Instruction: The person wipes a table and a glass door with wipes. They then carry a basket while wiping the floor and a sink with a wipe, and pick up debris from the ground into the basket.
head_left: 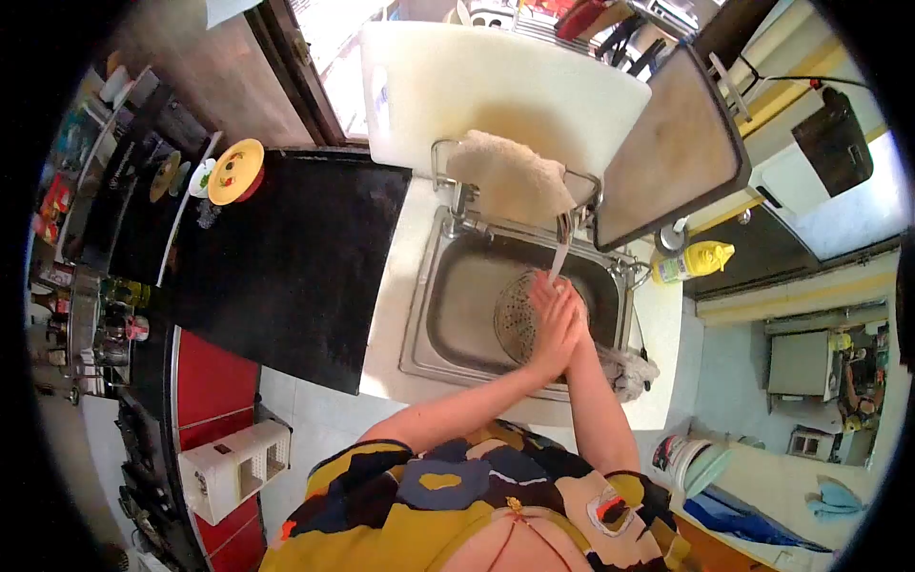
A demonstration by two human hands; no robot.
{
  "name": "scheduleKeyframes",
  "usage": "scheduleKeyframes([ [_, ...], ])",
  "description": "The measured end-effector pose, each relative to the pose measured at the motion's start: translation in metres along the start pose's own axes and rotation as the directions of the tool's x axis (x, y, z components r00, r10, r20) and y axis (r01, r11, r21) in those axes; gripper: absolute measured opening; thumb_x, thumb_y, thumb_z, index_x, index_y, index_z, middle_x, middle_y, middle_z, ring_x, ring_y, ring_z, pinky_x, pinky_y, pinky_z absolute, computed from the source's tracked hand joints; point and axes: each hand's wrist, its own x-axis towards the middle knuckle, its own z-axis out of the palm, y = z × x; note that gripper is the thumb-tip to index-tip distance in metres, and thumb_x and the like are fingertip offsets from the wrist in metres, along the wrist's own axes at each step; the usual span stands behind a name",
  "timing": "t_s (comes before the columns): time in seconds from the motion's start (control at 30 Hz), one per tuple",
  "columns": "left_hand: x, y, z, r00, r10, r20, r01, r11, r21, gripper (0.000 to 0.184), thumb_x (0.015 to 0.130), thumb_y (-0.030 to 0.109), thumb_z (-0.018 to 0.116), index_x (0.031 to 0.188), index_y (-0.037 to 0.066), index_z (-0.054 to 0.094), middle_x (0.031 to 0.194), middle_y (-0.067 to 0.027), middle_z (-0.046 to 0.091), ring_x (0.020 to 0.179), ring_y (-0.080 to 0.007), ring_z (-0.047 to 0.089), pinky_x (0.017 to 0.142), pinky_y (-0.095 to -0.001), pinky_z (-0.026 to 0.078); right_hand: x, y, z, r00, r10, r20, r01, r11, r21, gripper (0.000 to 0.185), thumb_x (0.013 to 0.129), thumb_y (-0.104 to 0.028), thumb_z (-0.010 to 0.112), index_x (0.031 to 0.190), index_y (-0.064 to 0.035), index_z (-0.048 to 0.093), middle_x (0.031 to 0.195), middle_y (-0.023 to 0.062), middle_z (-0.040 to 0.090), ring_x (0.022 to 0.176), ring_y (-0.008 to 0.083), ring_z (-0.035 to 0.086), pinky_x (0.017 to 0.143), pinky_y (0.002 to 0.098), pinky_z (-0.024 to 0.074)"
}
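My left hand (556,322) and my right hand (575,307) are pressed together under the running water (558,259) of the faucet (564,227), over the steel sink (457,329). Fingers of the upper hand lie extended over the other hand, which is partly hidden. Whether anything is between the palms cannot be seen. Beneath and beside the hands, a round perforated strainer (515,319) rests in the basin.
A beige cloth (505,172) hangs behind the faucet. A yellow bottle (691,262) stands right of the sink, a grey rag (631,374) at its right front corner. A yellow bowl (235,173) sits on the black counter (286,257) at left.
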Motion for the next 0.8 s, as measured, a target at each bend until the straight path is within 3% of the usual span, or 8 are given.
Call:
scheduleKeyframes([
  [0.07, 0.039, -0.017, -0.037, 0.889, -0.287, 0.358, 0.434, 0.778, -0.454, 0.053, 0.085, 0.026, 0.05, 0.133, 0.006, 0.037, 0.143, -0.0156, 0.03, 0.132, -0.0321, 0.026, 0.109, -0.0398, 0.019, -0.009, 0.0, -0.001, 1.0, 0.01, 0.006, -0.01, 0.999, -0.047, 0.047, 0.096, -0.033, 0.034, 0.133, -0.0043, 0.038, 0.134, 0.0087, 0.044, 0.124, 0.0248, 0.04, 0.106, 0.0379, 0.0283],
  [0.13, 0.061, -0.054, -0.021, 0.844, -0.376, 0.382, 0.535, 0.643, -0.549, 0.046, 0.088, 0.022, 0.044, 0.13, 0.003, 0.041, 0.144, -0.0185, 0.028, 0.131, -0.0373, 0.026, 0.108, -0.0427, 0.021, -0.024, 0.004, 0.042, 0.996, 0.082, -0.017, -0.081, 0.996, 0.029, 0.044, 0.096, -0.031, 0.038, 0.13, -0.0032, 0.04, 0.131, 0.0081, 0.047, 0.12, 0.0254, 0.043, 0.105, 0.0378, 0.0305],
  [0.17, 0.054, -0.068, 0.003, 0.9, -0.392, 0.191, 0.433, 0.747, -0.504, 0.048, 0.088, 0.024, 0.045, 0.131, 0.003, 0.041, 0.144, -0.0186, 0.026, 0.131, -0.0372, 0.026, 0.108, -0.0423, 0.021, -0.027, 0.005, 0.052, 0.993, 0.119, -0.026, -0.117, 0.991, 0.07, 0.043, 0.096, -0.03, 0.039, 0.129, -0.0026, 0.041, 0.129, 0.0078, 0.048, 0.118, 0.0256, 0.044, 0.104, 0.0378, 0.0316],
  [0.3, 0.044, -0.031, -0.026, 0.92, -0.326, 0.218, 0.392, 0.777, -0.493, 0.047, 0.088, 0.024, 0.045, 0.13, 0.003, 0.041, 0.143, -0.0191, 0.029, 0.131, -0.0381, 0.026, 0.109, -0.0427, 0.02, -0.017, -0.024, 0.05, 0.979, 0.138, -0.149, -0.144, 0.989, -0.031, 0.055, 0.095, -0.043, 0.038, 0.132, -0.0022, 0.037, 0.129, 0.0086, 0.048, 0.121, 0.0258, 0.042, 0.103, 0.0398, 0.0322],
  [0.43, 0.029, 0.009, -0.057, 0.938, -0.246, 0.243, 0.345, 0.71, -0.614, 0.049, 0.086, 0.018, 0.045, 0.132, 0.003, 0.039, 0.142, -0.0205, 0.029, 0.132, -0.0383, 0.023, 0.108, -0.0477, 0.018, -0.009, -0.024, 0.03, 0.999, -0.024, -0.042, 0.023, 1.0, -0.014, 0.073, 0.091, -0.057, 0.032, 0.14, -0.0037, 0.023, 0.13, 0.0104, 0.047, 0.128, 0.0266, 0.036, 0.105, 0.0439, 0.0296],
  [0.53, 0.055, -0.037, -0.029, 0.869, -0.303, 0.39, 0.493, 0.578, -0.65, 0.05, 0.087, 0.022, 0.046, 0.135, 0.008, 0.037, 0.141, -0.0205, 0.031, 0.13, -0.0406, 0.026, 0.108, -0.0485, 0.019, -0.016, -0.003, 0.045, 0.999, 0.045, -0.004, -0.045, 0.999, 0.004, 0.059, 0.095, -0.047, 0.037, 0.134, -0.0036, 0.036, 0.131, 0.0069, 0.047, 0.122, 0.0236, 0.042, 0.102, 0.0382, 0.0338],
  [0.6, 0.059, -0.066, -0.016, 0.904, -0.381, 0.192, 0.414, 0.678, -0.607, 0.049, 0.087, 0.023, 0.047, 0.133, 0.006, 0.038, 0.136, -0.0203, 0.037, 0.126, -0.0408, 0.031, 0.106, -0.0479, 0.021, -0.026, 0.001, 0.061, 0.993, 0.116, -0.016, -0.115, 0.991, 0.061, 0.045, 0.097, -0.037, 0.039, 0.127, -0.0038, 0.046, 0.128, 0.0049, 0.05, 0.114, 0.0219, 0.048, 0.097, 0.0343, 0.0384],
  [0.8, 0.037, -0.038, -0.011, 0.943, -0.314, 0.112, 0.324, 0.783, -0.531, 0.045, 0.089, 0.021, 0.045, 0.129, 0.003, 0.042, 0.132, -0.0181, 0.042, 0.125, -0.0389, 0.034, 0.106, -0.0457, 0.024, -0.013, -0.031, 0.052, 0.998, -0.037, -0.053, 0.04, 0.997, 0.061, 0.057, 0.094, -0.049, 0.035, 0.133, -0.008, 0.04, 0.129, 0.0095, 0.049, 0.12, 0.0224, 0.044, 0.101, 0.0382, 0.0353],
])
